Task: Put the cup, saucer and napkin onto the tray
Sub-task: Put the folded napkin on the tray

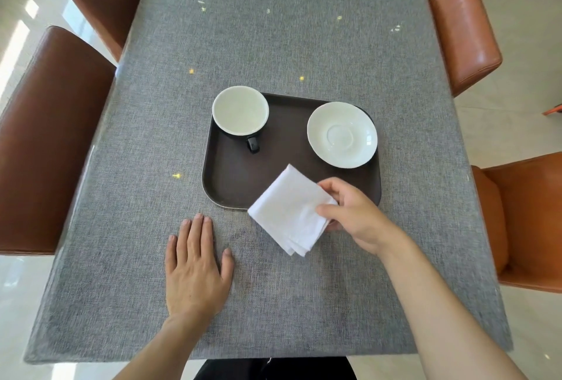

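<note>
Right hand (354,215) pinching the folded napkin (290,212) over the tray (240,179) edge. Left hand (194,267) flat, fingers released (on the tablecloth (121,227)). Cup (240,110), saucer (342,134) on tray.

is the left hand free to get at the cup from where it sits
Probably yes: the left hand lies flat and empty on the table, and only bare cloth and tray floor lie between it and the cup.

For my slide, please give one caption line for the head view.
Right hand brings napkin over tray edge; cup and saucer already on it.
</note>
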